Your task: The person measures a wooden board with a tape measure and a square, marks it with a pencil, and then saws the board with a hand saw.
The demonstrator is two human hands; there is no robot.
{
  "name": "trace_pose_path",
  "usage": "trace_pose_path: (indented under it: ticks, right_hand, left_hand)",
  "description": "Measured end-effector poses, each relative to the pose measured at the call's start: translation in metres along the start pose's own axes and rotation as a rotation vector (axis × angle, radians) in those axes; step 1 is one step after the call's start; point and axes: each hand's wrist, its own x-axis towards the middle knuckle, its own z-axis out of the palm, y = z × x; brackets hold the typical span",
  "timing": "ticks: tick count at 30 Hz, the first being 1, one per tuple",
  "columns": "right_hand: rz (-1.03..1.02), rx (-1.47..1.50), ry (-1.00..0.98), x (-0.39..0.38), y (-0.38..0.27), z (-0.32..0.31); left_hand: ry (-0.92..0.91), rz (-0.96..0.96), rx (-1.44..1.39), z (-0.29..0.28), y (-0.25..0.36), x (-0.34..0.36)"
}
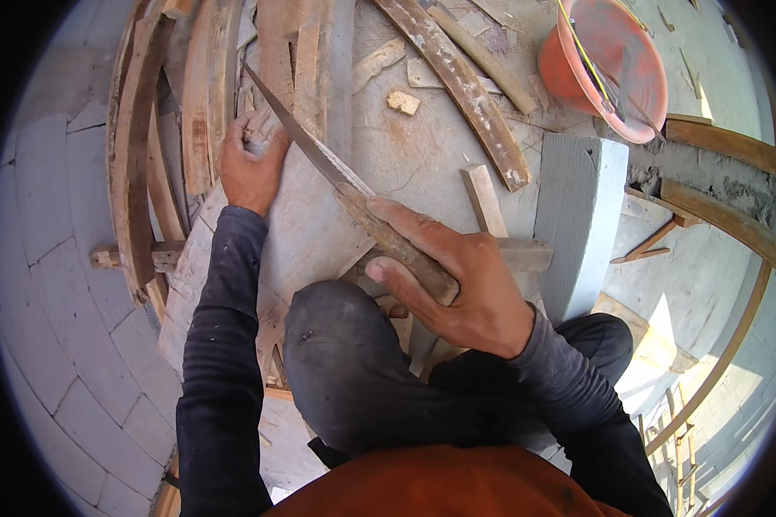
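In my right hand (457, 276) is a handsaw, its worn wooden handle (397, 246) wrapped by my fingers. The long dark blade (306, 142) tapers to a point toward the far left, and its right edge looks finely toothed. My left hand (254, 172) grips the far end of a wide, pale wooden board (310, 233), thumb and fingers curled at its edge. The blade passes above this board, just right of my left hand; whether it touches the wood I cannot tell. My bent knee (336, 336) is at the board's near end.
Several long timber strips (134, 146) lie at the left beside a block wall (69, 250). A red bucket (560, 73) leans at the far right. Nearer stands a pale blue-grey post (582, 215). A curved plank (466, 90) and a small wood offcut (403, 102) lie on the floor.
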Motion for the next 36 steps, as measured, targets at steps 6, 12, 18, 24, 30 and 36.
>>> trace_pose_path:
  ticks: [6, 12, 18, 24, 30, 36]
  right_hand:
    - [0.017, 0.042, -0.018, 0.003, -0.001, -0.003]
    - [0.014, 0.024, -0.026, 0.001, 0.008, -0.008]
    - [0.038, 0.019, 0.007, -0.002, 0.017, -0.007]
    - [0.082, -0.046, -0.013, -0.001, 0.019, -0.004]
    - [0.128, -0.093, 0.021, 0.003, 0.008, 0.001]
    - [0.112, -0.155, 0.005, -0.002, 0.003, 0.003]
  left_hand:
    - [-0.012, -0.004, -0.001, 0.0, -0.002, 0.001]
    - [-0.025, -0.038, -0.016, -0.001, 0.002, 0.0]
    - [-0.032, -0.07, -0.003, -0.005, 0.012, -0.002]
    - [-0.035, -0.073, 0.045, -0.007, 0.014, -0.002]
    - [-0.063, -0.078, 0.032, -0.005, 0.008, -0.004]
    - [-0.084, -0.086, 0.022, -0.005, 0.007, -0.004]
